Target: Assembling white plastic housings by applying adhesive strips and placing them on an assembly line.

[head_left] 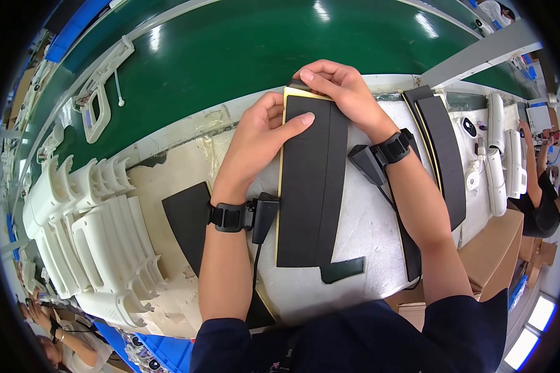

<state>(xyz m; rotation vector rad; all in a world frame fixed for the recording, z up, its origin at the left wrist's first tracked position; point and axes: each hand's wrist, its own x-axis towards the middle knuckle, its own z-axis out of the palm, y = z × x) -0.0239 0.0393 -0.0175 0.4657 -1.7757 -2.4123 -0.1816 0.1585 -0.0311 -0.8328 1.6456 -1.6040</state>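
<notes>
A long black foam sheet (311, 199) with a pale yellow backing lies upright in front of me, a lengthwise line along it. My left hand (258, 133) grips its left edge, thumb on the black face and fingers behind. At the top edge my right hand (342, 93) pinches a small dark end piece (298, 84) between thumb and fingers; its exact form is partly hidden. Each wrist carries a black strapped device. Below the sheet is a small dark green-black patch (342, 270) on the white work surface (370, 224).
White plastic housings (99, 236) stand in a row at left, beside another black sheet (190, 217). More black foam strips (442, 149) lie at right, near white cylindrical parts (496, 155) and a cardboard box (494, 248). A green conveyor belt (230, 56) runs beyond. Other people work at both sides.
</notes>
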